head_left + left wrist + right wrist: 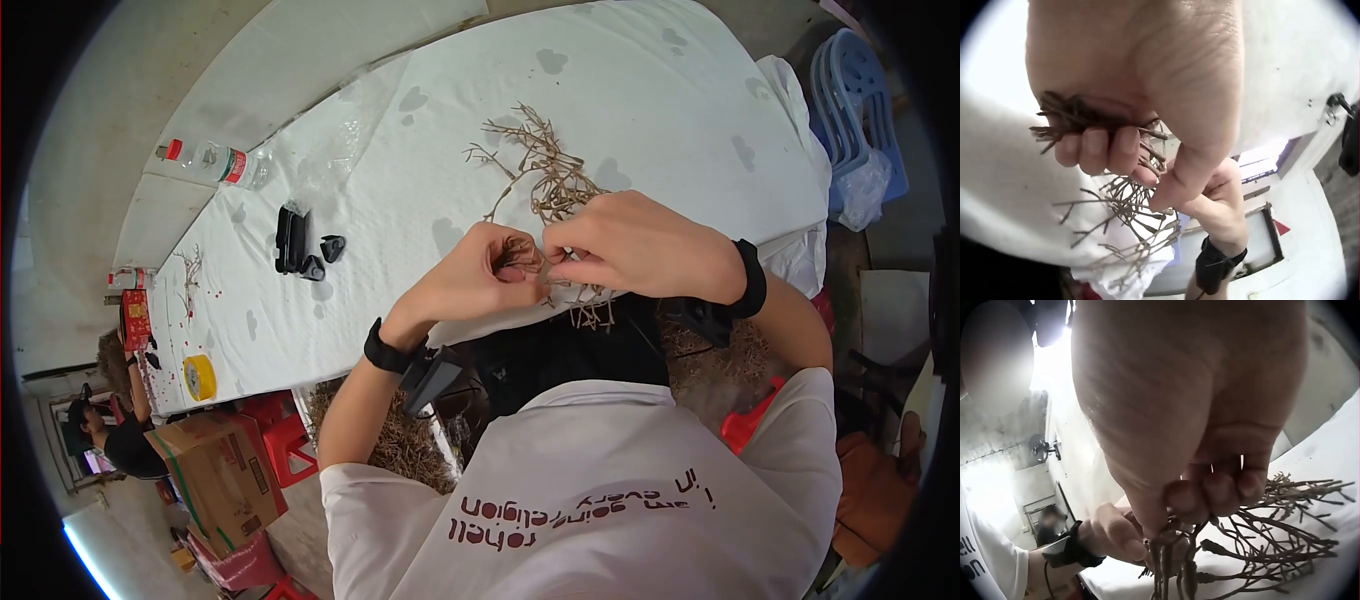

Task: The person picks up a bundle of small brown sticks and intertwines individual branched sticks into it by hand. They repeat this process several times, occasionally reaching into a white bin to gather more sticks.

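Note:
Dry, knobbly brown twigs (548,165) branch out over the white cloth, and some hang below the hands. My left hand (462,280) curls its fingers round a small bunch of short twigs (1079,122), whose ends stick out past the fingertips in the left wrist view. Close beside it, my right hand (648,248) pinches branched twigs (1260,550) between thumb and fingers. Both hands' fingertips are right by each other above the table's near edge. The palms hide part of the stems.
On the white cloth (660,110) lie black device parts (291,240), a plastic bottle (215,163) and yellow tape (199,378). A cardboard box (215,480) stands at lower left, near another person (125,435). Blue stools (855,110) are stacked at right. More dry twigs (405,445) lie below the table.

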A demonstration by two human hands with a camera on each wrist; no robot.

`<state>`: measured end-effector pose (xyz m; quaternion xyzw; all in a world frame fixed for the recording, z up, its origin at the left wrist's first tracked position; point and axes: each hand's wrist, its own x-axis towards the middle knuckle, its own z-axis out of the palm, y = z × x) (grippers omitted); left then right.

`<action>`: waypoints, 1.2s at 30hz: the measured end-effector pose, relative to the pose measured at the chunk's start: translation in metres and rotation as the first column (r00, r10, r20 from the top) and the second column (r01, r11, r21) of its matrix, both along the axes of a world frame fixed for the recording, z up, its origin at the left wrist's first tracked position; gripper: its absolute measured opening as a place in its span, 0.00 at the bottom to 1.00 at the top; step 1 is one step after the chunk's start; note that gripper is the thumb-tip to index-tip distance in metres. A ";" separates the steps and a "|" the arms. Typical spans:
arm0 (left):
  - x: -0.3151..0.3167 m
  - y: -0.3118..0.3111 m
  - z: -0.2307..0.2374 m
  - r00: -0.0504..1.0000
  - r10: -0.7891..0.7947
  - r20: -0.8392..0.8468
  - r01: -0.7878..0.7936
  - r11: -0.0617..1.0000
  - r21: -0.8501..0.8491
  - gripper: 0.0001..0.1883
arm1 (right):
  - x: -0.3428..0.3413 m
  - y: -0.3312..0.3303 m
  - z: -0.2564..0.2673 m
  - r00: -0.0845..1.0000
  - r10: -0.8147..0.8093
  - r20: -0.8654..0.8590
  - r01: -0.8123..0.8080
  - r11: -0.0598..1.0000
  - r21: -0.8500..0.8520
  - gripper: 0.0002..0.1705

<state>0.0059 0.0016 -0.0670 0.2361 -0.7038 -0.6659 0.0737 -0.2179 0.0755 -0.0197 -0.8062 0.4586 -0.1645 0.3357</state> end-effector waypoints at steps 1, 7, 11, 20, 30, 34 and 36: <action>0.000 -0.002 -0.002 0.999 0.001 0.043 -0.006 0.995 0.101 0.13 | 0.001 0.001 0.002 0.999 0.025 -0.021 -0.025 1.000 -0.007 0.11; -0.003 -0.001 0.012 0.941 -0.064 0.332 -0.079 0.913 0.400 0.21 | 0.004 0.004 0.003 0.998 0.070 -0.009 -0.070 0.990 -0.123 0.12; -0.002 0.009 0.006 0.983 0.010 0.183 -0.077 0.928 0.364 0.21 | 0.003 0.008 0.002 0.992 0.044 -0.123 -0.066 0.981 -0.183 0.12; 0.023 0.033 0.030 0.976 0.029 0.216 0.011 0.983 -0.182 0.16 | -0.001 0.021 0.009 0.989 0.124 -0.076 -0.136 0.976 -0.170 0.12; 0.098 0.000 0.021 0.870 0.363 0.335 0.018 0.654 -0.756 0.16 | -0.052 0.019 0.014 0.964 -0.111 -0.240 0.055 0.971 -0.231 0.09; 0.069 0.020 0.047 0.926 0.300 0.231 -0.054 0.709 -0.703 0.18 | -0.050 0.003 0.015 0.949 -0.293 0.118 0.293 0.956 0.017 0.08; 0.055 0.027 0.061 0.941 0.267 0.206 -0.062 0.736 -0.674 0.18 | -0.039 -0.007 0.003 0.935 -0.248 0.253 0.286 0.950 -0.127 0.08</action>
